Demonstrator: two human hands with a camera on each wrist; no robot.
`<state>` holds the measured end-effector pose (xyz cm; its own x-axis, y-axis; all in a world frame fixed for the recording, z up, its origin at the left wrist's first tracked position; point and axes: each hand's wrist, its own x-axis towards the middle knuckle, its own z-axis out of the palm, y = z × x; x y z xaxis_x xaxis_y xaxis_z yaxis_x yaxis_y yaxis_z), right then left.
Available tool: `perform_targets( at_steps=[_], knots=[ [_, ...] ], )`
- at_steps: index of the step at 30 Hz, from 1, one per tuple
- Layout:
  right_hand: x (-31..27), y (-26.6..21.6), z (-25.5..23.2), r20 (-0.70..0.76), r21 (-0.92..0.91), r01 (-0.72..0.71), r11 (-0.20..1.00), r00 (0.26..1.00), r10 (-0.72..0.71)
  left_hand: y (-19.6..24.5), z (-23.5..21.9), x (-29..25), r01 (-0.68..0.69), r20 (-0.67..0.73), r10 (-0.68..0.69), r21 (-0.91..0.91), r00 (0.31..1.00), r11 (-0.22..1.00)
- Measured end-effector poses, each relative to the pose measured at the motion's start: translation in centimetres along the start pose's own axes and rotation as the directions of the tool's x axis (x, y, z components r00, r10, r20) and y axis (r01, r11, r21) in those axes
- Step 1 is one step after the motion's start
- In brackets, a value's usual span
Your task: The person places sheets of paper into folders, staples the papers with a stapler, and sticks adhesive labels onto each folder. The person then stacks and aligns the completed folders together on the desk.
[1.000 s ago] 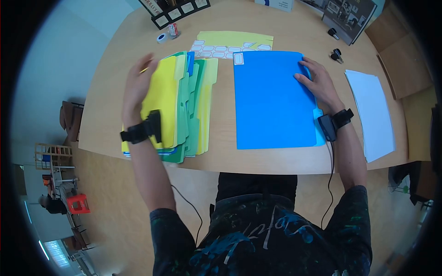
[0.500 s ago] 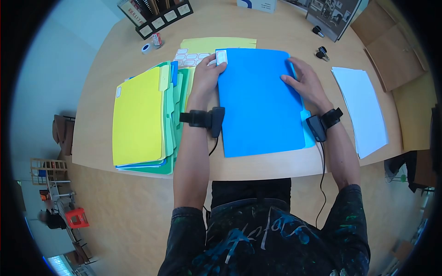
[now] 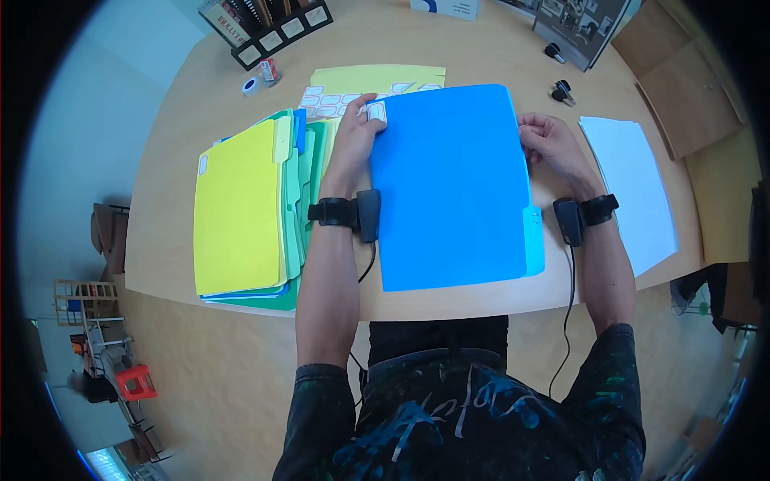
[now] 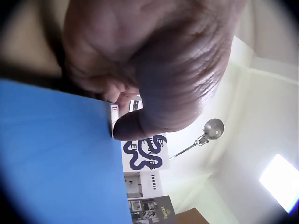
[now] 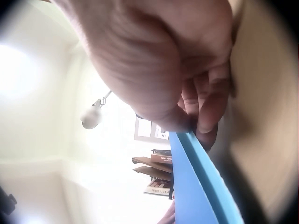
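A blue file folder point(image 3: 449, 192) with a light blue tab point(image 3: 534, 232) lies before me, slightly turned on the table. A small white label point(image 3: 377, 111) is stuck at its upper left corner. My left hand point(image 3: 351, 151) holds that corner, thumb on the label point(image 4: 114, 116) and fingers behind. At the upper right edge, my right hand point(image 3: 557, 148) pinches the folder between thumb and curled fingers. In the right wrist view, the folder's edge point(image 5: 201, 172) shows two layers slightly apart. To the left is a stack of yellow, green and blue folders point(image 3: 237, 208).
A yellow sheet with label stickers point(image 3: 377, 76) lies behind the blue folder. White papers point(image 3: 630, 192) are at the right, near black clips point(image 3: 561, 92). A tape roll point(image 3: 250, 86), a small red-and-white box point(image 3: 269, 72) and a black book rack point(image 3: 281, 34) stand at the back left.
My left hand has come from the folder stack to the blue folder's labelled corner. The right hand has shifted from resting on the folder to pinching its edge. The folder has turned and come nearer.
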<state>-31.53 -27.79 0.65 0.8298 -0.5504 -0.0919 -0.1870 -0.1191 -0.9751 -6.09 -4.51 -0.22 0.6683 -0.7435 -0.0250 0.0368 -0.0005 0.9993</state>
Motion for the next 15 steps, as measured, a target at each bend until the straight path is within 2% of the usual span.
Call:
perform_targets(
  at_steps=[1,3,4,6,7,9,13,15],
  knots=[
    [0.1,0.1,-0.2,0.0,0.0,0.0,1.0,1.0,0.0,-0.2,0.1,0.2,0.0,0.0,0.0,0.0,1.0,1.0],
    [0.3,0.4,-0.6,0.096,-0.063,-0.008,0.998,0.995,0.014,-0.6,0.3,0.5,-0.005,-0.052,0.023,0.332,0.998,0.943],
    [0.1,0.1,-0.5,0.096,-0.064,-0.006,0.998,0.995,0.012,-0.9,0.4,0.6,-0.006,-0.052,0.025,0.331,0.998,0.944],
    [-0.5,-0.6,0.0,0.101,-0.004,-0.059,0.998,0.993,0.059,-1.3,0.5,0.8,-0.159,-0.002,0.179,0.455,0.984,0.876],
    [-0.5,-0.5,0.0,0.101,-0.004,-0.058,0.998,0.993,0.058,-1.3,0.7,0.8,-0.159,-0.002,0.18,0.455,0.984,0.876],
    [-0.6,-0.3,-0.2,0.135,0.055,-0.052,0.997,0.99,0.045,-1.2,0.8,0.6,-0.356,0.048,0.413,0.602,0.91,0.715],
    [-0.8,-0.6,-0.3,0.144,0.061,-0.098,0.993,0.986,0.088,-0.9,1.0,0.5,-0.441,0.094,0.482,0.581,0.871,0.684],
    [-0.8,-0.5,-0.2,0.136,0.024,-0.103,0.994,0.986,0.098,-1.1,0.8,0.9,-0.472,0.14,0.454,0.361,0.88,0.804]
  ],
)
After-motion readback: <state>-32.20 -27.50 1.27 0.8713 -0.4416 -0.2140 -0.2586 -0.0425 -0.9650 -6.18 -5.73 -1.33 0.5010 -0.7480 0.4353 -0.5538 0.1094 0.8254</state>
